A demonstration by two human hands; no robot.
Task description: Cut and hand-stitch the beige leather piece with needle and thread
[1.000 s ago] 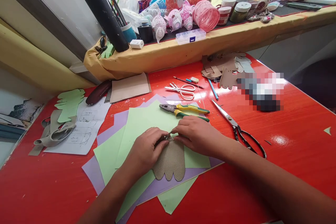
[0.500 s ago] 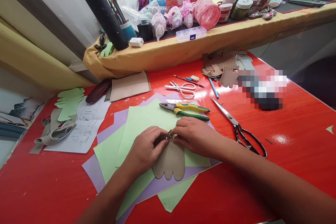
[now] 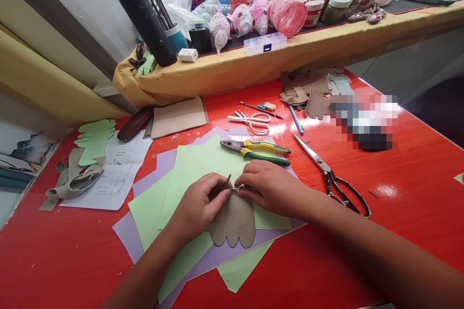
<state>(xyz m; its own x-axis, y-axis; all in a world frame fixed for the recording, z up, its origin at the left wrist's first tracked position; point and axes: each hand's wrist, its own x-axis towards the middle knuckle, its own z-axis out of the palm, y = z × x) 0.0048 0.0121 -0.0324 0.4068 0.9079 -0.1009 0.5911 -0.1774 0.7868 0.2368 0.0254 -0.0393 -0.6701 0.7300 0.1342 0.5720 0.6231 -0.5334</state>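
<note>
A grey-beige leather piece (image 3: 234, 222) with a scalloped lower edge lies on the stacked paper in front of me. My left hand (image 3: 201, 203) is closed at its upper left edge, thumb and forefinger pinched together. A thin dark strip end (image 3: 228, 181) sticks up by those fingertips. My right hand (image 3: 266, 183) pinches the top edge from the other side, its fingers bent. Something small and shiny shows between the fingertips, too small to make out. Beyond my right hand lie pliers (image 3: 257, 149) with yellow-green handles.
Green paper (image 3: 192, 159) and purple sheets spread under the work. Large black-handled scissors (image 3: 326, 169) lie at right, small white scissors (image 3: 253, 120) behind the pliers. A sketched sheet (image 3: 119, 164) and leather strips (image 3: 79, 181) are at left. Brown leather scraps (image 3: 308, 87) lie at back right.
The thin strip end now stands more upright by my left fingertips. My fingertips have drawn slightly apart at the top edge. The leather piece stays in nearly the same place.
</note>
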